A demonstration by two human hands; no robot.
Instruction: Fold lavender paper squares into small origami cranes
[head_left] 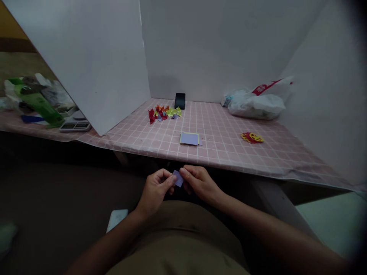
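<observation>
A small folded piece of purple paper (178,178) is held between both hands, in front of the table's near edge and above the lap. My left hand (156,189) pinches its left side between thumb and fingers. On its other side, my right hand (200,183) grips the upper right edge, thumb on top and the other fingers partly hidden. Beyond the hands, a stack of square paper sheets (189,139) lies on the table with a purple sheet on top. Farther back is a cluster of small folded paper figures (162,114) in red, orange, yellow and purple.
The table (220,152) has a pink checked cloth. A dark phone (180,101) leans at the back wall. Yellow and red bands (252,138) and a white plastic bag (256,105) are at right. Left of a white panel (94,57) sit a scale (75,125) and a green packet (40,105).
</observation>
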